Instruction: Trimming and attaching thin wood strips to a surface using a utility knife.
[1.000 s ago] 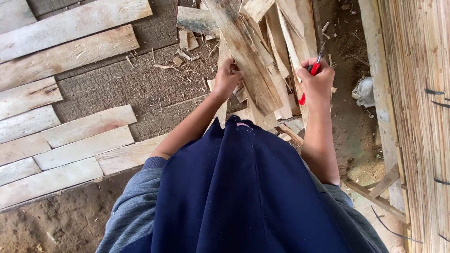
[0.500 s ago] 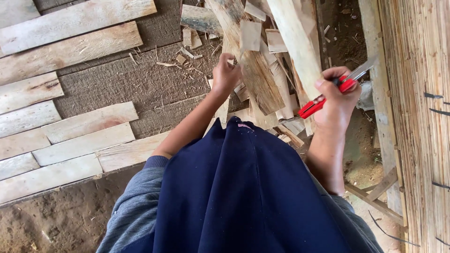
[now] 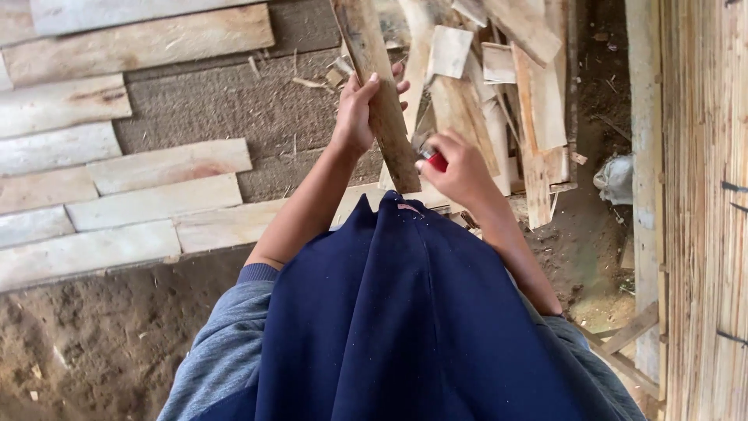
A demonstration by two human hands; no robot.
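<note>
My left hand grips a long weathered wooden plank and holds it tilted up out of the pile. My right hand is closed around a red-handled tool and rests against the plank's lower end. Only the red handle shows; the tool's working end is hidden behind the hand and plank. A dark blue cloth hangs down over my front and covers the lower middle of the view.
A pile of loose wood offcuts lies beyond my hands. Pale planks lie side by side on the ground at left, with bare earth below them. A bamboo wall runs along the right, with a white bag near it.
The plank has been lifted clear of the pile in my left hand. My right hand swung out to the right with the red tool, then came back in to the plank's lower end.
</note>
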